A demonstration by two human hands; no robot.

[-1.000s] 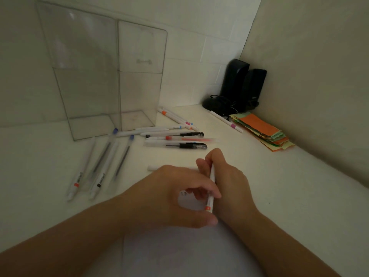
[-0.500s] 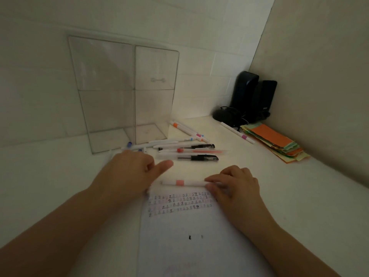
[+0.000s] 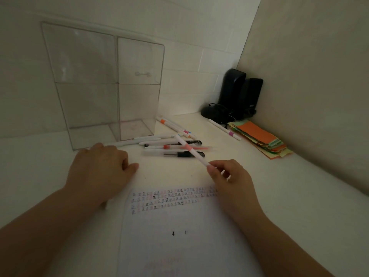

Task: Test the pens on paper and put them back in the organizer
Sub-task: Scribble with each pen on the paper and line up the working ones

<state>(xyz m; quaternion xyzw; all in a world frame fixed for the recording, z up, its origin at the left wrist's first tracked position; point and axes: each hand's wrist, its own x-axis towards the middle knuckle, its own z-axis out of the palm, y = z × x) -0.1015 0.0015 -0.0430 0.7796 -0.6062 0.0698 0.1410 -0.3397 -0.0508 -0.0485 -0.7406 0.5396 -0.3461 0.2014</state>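
Note:
My right hand pinches one end of a white pen with a pink band and holds it up, slanting to the far left above the table. My left hand rests palm down with curled fingers to the left of the paper, over pens I cannot see. The white paper lies in front of me with rows of small test marks. The clear acrylic organizer stands at the back left, with no pens visible inside. Several pens lie side by side between the organizer and my hands.
Two more white pens lie right of the organizer, another near a stack of coloured paper slips. Black speakers and cables fill the back corner. A wall closes in the right side.
My right hand picked the pink-banded pen off the top of the paper and raised it. My left hand shifted a little left toward the organizer.

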